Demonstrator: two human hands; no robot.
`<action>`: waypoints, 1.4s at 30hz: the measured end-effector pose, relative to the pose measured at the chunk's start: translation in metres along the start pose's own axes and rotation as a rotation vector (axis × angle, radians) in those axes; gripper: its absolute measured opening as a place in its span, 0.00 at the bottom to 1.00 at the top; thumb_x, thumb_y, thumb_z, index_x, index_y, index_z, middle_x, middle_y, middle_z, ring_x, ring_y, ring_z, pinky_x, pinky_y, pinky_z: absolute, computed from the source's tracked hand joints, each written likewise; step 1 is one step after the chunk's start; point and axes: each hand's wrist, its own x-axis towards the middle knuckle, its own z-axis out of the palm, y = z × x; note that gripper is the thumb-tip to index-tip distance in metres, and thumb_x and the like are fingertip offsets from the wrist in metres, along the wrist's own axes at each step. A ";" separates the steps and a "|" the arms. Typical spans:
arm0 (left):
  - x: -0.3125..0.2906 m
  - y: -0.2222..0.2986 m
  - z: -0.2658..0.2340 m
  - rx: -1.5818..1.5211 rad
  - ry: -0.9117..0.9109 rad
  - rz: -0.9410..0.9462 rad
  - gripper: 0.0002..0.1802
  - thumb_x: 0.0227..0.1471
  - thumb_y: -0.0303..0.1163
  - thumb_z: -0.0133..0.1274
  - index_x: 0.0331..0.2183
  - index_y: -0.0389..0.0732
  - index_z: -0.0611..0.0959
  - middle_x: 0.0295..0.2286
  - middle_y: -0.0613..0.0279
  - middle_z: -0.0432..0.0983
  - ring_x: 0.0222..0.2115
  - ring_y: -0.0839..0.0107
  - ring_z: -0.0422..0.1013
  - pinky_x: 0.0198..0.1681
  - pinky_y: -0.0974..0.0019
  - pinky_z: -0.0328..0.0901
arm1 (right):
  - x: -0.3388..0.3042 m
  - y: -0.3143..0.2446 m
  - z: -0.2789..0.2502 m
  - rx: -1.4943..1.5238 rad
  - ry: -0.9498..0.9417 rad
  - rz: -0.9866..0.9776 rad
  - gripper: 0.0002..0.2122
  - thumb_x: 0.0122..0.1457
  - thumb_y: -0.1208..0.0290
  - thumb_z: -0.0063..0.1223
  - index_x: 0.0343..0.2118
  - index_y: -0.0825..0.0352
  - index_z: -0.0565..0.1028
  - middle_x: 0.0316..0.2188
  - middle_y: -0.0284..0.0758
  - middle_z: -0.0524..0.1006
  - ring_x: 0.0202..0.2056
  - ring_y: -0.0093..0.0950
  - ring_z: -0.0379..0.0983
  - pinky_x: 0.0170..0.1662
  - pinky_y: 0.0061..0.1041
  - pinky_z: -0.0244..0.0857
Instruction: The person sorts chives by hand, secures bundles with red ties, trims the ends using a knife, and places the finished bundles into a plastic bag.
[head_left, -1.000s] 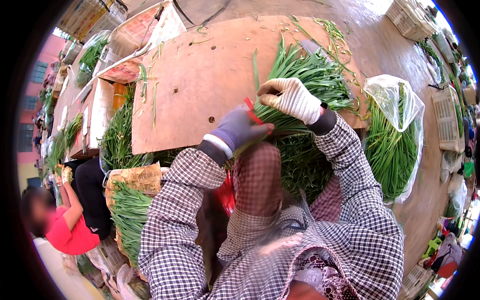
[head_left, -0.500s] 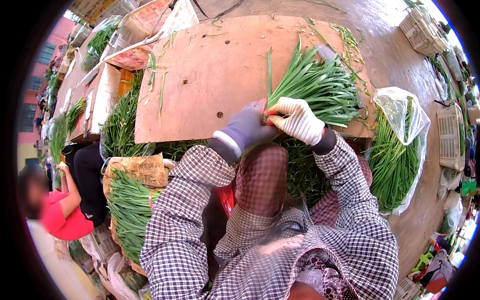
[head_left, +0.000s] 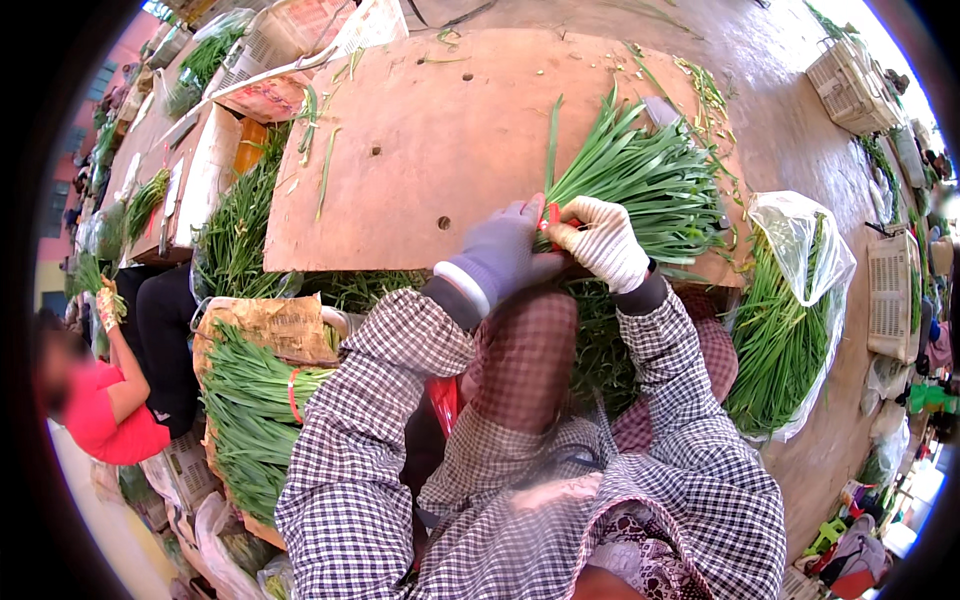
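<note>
A bunch of long flat green leaves, like garlic chives, lies on the right part of a wooden board, its leaf tips fanned to the right. Around its stem end runs a red band. My left hand, in a grey-purple glove and slightly blurred, is closed at the stem end; the stem ends are hidden by it. My right hand, in a white knitted glove, pinches the red band from the other side. One leaf sticks up apart from the fan.
At the right stands a clear plastic bag of green leaves. A stack of banded bunches lies at my left. Leaf scraps litter the board's far edge. A person in red works at far left. Plastic crates stand on the right.
My hands have shifted slightly at the stem end, and more of the red band shows between them. The person at far left has raised a gloved hand with green leaves.
</note>
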 end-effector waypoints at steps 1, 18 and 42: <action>0.002 -0.003 -0.001 -0.017 0.004 0.015 0.51 0.38 0.54 0.63 0.57 0.33 0.65 0.45 0.42 0.71 0.46 0.50 0.70 0.49 0.57 0.65 | 0.001 0.000 -0.001 -0.003 -0.008 0.030 0.06 0.48 0.72 0.61 0.25 0.69 0.78 0.19 0.40 0.75 0.22 0.30 0.74 0.27 0.27 0.67; 0.011 0.007 -0.005 -0.223 -0.114 0.029 0.39 0.40 0.48 0.63 0.53 0.43 0.70 0.45 0.47 0.73 0.47 0.55 0.70 0.50 0.59 0.65 | 0.022 -0.005 -0.023 -0.508 -0.284 -0.328 0.10 0.52 0.64 0.52 0.19 0.63 0.74 0.18 0.39 0.73 0.22 0.40 0.73 0.25 0.35 0.66; -0.032 0.189 0.150 -2.219 -0.918 0.094 0.34 0.56 0.55 0.45 0.55 0.39 0.67 0.51 0.49 0.69 0.49 0.59 0.68 0.53 0.50 0.65 | -0.287 -0.044 -0.157 0.222 0.553 0.226 0.09 0.54 0.72 0.58 0.20 0.70 0.76 0.13 0.24 0.64 0.19 0.11 0.57 0.22 0.18 0.53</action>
